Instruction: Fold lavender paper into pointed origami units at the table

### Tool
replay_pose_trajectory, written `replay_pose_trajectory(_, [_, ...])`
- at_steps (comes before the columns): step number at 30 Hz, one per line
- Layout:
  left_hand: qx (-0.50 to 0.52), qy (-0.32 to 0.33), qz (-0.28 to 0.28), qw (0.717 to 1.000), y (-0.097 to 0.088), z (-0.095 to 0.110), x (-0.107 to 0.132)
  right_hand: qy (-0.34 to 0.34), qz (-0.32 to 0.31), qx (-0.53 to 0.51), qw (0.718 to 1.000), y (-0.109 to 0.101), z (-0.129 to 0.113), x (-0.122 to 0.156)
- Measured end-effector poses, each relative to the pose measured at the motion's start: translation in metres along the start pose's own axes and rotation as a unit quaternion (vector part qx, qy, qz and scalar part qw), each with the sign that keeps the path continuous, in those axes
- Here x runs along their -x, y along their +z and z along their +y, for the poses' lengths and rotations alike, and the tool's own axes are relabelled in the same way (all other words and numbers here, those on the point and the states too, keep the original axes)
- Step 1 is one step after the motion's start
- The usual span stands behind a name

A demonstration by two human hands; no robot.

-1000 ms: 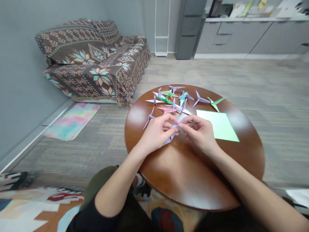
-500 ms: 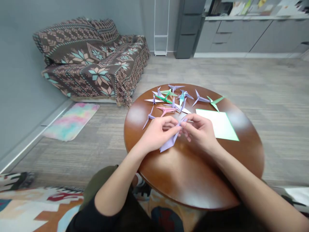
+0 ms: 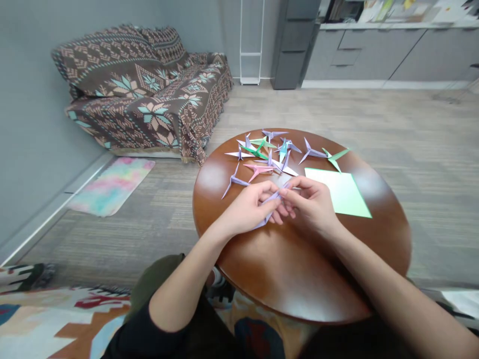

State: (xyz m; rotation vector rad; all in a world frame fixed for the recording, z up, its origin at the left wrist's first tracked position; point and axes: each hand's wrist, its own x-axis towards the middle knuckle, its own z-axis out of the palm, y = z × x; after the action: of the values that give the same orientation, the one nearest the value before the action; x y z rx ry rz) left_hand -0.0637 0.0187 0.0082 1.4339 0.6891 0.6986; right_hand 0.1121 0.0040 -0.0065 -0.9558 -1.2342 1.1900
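Folded lilac paper (image 3: 270,205) — drawn narrower since the earlier frame — pinched tightly between left hand (image 3: 247,209) and right hand (image 3: 310,207), above the round wooden table (image 3: 299,279).

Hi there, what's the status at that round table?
Left hand, right hand: both pinching lilac folded paper. Pink origami figure ahead; green sheet to the right.

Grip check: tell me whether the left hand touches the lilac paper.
Touching. The head view shows the left hand closed on the lilac paper, with the paper running out from beneath its fingers.
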Motion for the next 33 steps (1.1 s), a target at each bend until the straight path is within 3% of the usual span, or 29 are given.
replay_pose_trajectory(9, [-0.020, -0.012, 0.000, 1.000, -0.004, -0.004, -0.003, -0.017, 0.067, -0.031, 0.997, 0.002, 0.011, -0.001])
replay_pose_trajectory(13, [-0.045, -0.025, 0.021, 0.998, -0.007, -0.008, -0.003, -0.045, 0.142, -0.041, 0.988, -0.004, 0.014, -0.005])
replay_pose_trajectory(15, [-0.041, -0.018, 0.030, 0.999, -0.009, -0.009, -0.003, -0.039, 0.134, -0.030, 0.990, -0.006, 0.015, -0.006])
replay_pose_trajectory(19, [-0.022, -0.001, 0.029, 0.999, -0.010, -0.007, -0.003, 0.007, 0.014, 0.016, 1.000, -0.001, 0.015, -0.002])
replay_pose_trajectory(25, [-0.029, -0.017, 0.055, 0.998, -0.008, -0.006, -0.003, -0.025, 0.059, 0.045, 0.997, 0.003, 0.009, 0.001])
replay_pose_trajectory(33, [-0.034, -0.005, 0.052, 0.998, -0.005, -0.008, -0.006, -0.013, 0.053, 0.038, 0.998, 0.004, 0.008, 0.000])
